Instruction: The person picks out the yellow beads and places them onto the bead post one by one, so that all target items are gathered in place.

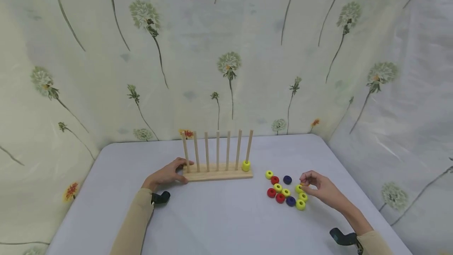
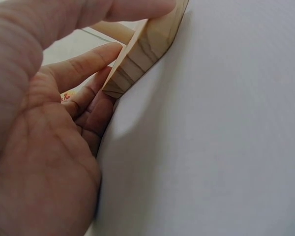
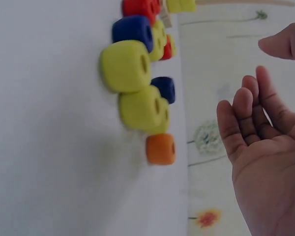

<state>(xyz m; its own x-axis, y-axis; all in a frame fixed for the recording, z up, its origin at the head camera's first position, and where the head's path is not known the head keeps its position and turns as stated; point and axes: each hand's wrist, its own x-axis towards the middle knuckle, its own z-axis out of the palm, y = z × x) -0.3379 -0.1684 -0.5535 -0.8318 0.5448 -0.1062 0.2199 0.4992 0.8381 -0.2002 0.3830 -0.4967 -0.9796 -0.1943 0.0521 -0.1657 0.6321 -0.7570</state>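
Observation:
My left hand (image 1: 169,174) grips the left end of a wooden peg rack (image 1: 217,175), thumb along the front and fingers behind. Up close in the left wrist view, the thumb lies over the rack's end (image 2: 140,61). Low on the rightmost peg sits a yellow bead (image 1: 245,166). Over the right side of the bead group, my right hand (image 1: 320,188) hovers around an orange bead (image 3: 160,149). Its thumb and fingers stand apart in the right wrist view, with nothing between them. Close to that hand are several yellow beads (image 1: 301,205).
Red beads (image 1: 271,193), dark blue beads (image 1: 287,180) and more yellow ones lie loosely grouped on the white table (image 1: 219,219), right of the rack. Behind the table hangs a cloth (image 1: 191,50) with a dandelion print.

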